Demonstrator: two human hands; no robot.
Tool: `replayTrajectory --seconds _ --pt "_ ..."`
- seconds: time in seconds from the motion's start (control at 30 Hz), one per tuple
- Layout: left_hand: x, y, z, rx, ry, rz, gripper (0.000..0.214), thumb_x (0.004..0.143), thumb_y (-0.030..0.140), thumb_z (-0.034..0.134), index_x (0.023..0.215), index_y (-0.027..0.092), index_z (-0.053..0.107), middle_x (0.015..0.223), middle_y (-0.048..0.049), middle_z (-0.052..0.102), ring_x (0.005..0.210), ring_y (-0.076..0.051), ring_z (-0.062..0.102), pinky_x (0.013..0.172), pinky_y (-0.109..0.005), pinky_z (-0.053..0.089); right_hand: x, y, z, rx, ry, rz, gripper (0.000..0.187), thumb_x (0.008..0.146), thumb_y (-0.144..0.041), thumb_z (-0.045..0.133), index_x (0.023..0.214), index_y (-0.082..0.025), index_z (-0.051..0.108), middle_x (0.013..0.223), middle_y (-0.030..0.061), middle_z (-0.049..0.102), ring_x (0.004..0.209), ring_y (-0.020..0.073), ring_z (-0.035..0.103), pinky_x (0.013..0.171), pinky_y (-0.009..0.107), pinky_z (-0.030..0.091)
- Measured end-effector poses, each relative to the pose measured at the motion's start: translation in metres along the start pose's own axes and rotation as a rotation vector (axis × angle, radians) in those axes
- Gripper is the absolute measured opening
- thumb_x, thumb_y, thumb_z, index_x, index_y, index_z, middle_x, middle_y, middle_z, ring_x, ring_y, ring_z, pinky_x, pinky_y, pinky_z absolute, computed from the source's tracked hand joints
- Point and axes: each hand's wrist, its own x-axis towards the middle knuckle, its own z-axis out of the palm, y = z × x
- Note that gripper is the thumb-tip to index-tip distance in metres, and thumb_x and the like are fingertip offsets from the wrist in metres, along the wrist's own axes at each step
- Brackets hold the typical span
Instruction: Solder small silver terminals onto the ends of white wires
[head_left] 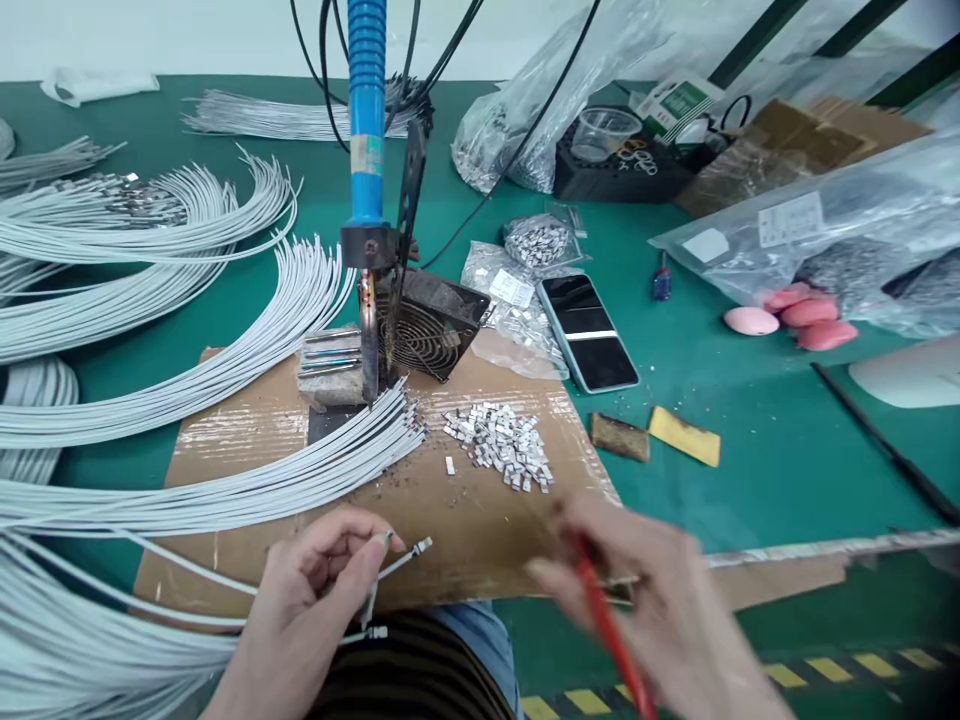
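Observation:
My left hand (307,600) pinches thin white cables (397,560) with small metal ends, low at the front of a cardboard sheet (465,520). My right hand (660,610), blurred by motion, is closed around a red-handled tool (611,635) near the sheet's front right edge. A pile of several small metal terminals (502,445) lies on the cardboard beyond both hands. A bundle of white cables (300,470) fans in from the left, its ends near a blue-handled soldering iron (367,150) fixed upright in a stand.
A small black fan (427,325) stands behind the iron. A phone (589,332), bags of parts (536,240), a yellow sponge (684,436), pink objects (795,315) and large plastic bags (847,230) lie on the green table (750,440). More cable bundles (112,250) cover the left.

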Motion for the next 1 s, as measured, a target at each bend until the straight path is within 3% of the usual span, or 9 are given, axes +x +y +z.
replayTrajectory --seconds 0.07,0.13,0.27,0.53,0.83,0.93,1.0 --pt "-0.002 0.001 0.001 0.003 0.010 0.002 0.034 0.083 0.054 0.079 0.078 0.020 0.081 0.065 0.0002 0.064 0.058 -0.012 0.045 0.054 -0.023 0.033 0.002 -0.019 0.028 -0.059 -0.237 -0.052 0.045 0.081 -0.031 0.084 0.062 -0.023 0.044 0.059 -0.0027 0.055 0.050 0.0121 0.046 0.042 0.024 0.035" --pt "-0.004 0.001 0.001 0.004 0.023 0.008 0.029 0.082 0.049 0.081 0.077 0.020 0.081 0.064 0.0003 0.065 0.058 -0.012 0.046 0.055 -0.022 0.034 0.005 -0.029 0.045 -0.100 -0.329 -0.093 0.044 0.085 -0.028 0.076 0.066 -0.024 0.037 0.062 -0.0037 0.052 0.052 0.0109 0.044 0.046 0.023 0.032" --pt "-0.006 0.002 0.002 0.020 0.034 0.014 0.024 0.079 0.043 0.082 0.075 0.019 0.080 0.060 0.0020 0.062 0.057 -0.011 0.042 0.054 -0.022 0.031 0.009 -0.031 0.053 -0.107 -0.392 -0.130 0.038 0.085 -0.018 0.062 0.067 -0.024 0.029 0.059 -0.0045 0.048 0.050 0.0100 0.041 0.048 0.025 0.023" --pt "-0.006 0.003 0.002 0.048 0.066 0.015 0.023 0.076 0.042 0.083 0.075 0.019 0.080 0.060 0.0025 0.058 0.057 -0.011 0.042 0.053 -0.022 0.031 0.009 -0.031 0.054 -0.065 -0.470 -0.087 0.038 0.069 -0.005 0.061 0.064 -0.023 0.028 0.058 -0.0054 0.045 0.049 0.0090 0.039 0.050 0.028 0.016" --pt "-0.006 0.000 0.004 0.043 0.075 0.012 0.020 0.077 0.039 0.082 0.076 0.020 0.081 0.058 0.0036 0.057 0.056 -0.011 0.041 0.053 -0.022 0.031 0.008 -0.022 0.061 -0.013 -0.365 -0.123 0.039 0.062 0.000 0.058 0.061 -0.022 0.026 0.053 -0.0079 0.040 0.047 0.0068 0.035 0.047 0.023 0.021" --pt "-0.005 -0.001 0.003 0.043 0.064 0.035 0.017 0.079 0.039 0.082 0.077 0.021 0.082 0.061 0.0024 0.062 0.057 -0.011 0.044 0.054 -0.022 0.031 0.005 -0.013 0.054 -0.015 -0.237 -0.112 0.038 0.073 -0.007 0.062 0.056 -0.021 0.031 0.050 -0.0070 0.042 0.046 0.0076 0.037 0.047 0.023 0.025" --pt "-0.004 -0.001 0.002 0.038 0.059 0.051 0.016 0.082 0.039 0.080 0.079 0.023 0.083 0.064 0.0018 0.065 0.057 -0.011 0.044 0.054 -0.022 0.031 0.007 0.004 0.033 -0.039 -0.069 -0.046 0.044 0.088 -0.017 0.065 0.052 -0.021 0.040 0.046 -0.0057 0.043 0.043 0.0089 0.038 0.046 0.024 0.029"
